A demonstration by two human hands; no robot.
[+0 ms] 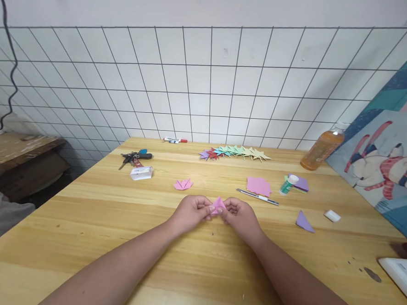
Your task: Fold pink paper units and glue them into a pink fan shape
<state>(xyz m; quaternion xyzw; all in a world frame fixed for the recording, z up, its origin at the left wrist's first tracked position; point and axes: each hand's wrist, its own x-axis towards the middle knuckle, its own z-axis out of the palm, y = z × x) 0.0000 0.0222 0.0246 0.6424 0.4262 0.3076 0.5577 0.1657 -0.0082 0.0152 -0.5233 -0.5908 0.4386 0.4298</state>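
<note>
- Over the bench (199,272), the left fingers (206,210) and right fingers (233,202) are drawn narrow, pinching a small folded pink paper (219,202) from opposite sides.
- The paper sits between them, neither side clearly nearer, its point facing away; its long axis is hard to tell.
- Just beyond, rightward, lies a cutter (258,197); leftward, a fan-shaped pink piece (183,184).
- Farther back, a multicoloured folded row (236,151) runs crosswise.
</note>
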